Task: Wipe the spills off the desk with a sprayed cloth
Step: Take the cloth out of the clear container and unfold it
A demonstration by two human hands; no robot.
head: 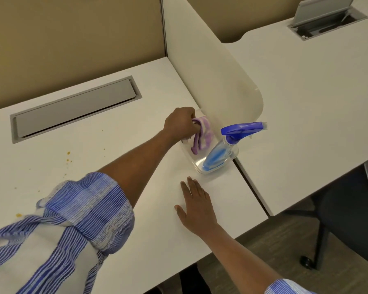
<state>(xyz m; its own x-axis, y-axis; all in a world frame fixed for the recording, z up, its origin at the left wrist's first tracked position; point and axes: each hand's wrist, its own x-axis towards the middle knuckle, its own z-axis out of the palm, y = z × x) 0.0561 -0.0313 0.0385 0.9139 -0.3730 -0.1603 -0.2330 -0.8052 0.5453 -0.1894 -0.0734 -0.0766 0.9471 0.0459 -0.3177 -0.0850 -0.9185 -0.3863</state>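
My left hand (182, 124) grips a purple and white cloth (202, 135) and holds it just above a clear plastic tray (194, 164) at the desk's right edge. A spray bottle (223, 148) with a blue trigger head and blue liquid stands in the same tray, to the right of the cloth. My right hand (197, 205) rests flat on the white desk (153, 230), fingers straight, just in front of the tray. Small yellow-brown spills (68, 158) dot the desk's left part, with more spots (18, 214) near the left edge.
A grey cable hatch (74, 107) is set into the desk at the back. A white divider panel (225, 81) rises behind the tray. A second desk (306, 102) lies to the right, a dark office chair (348, 230) below it.
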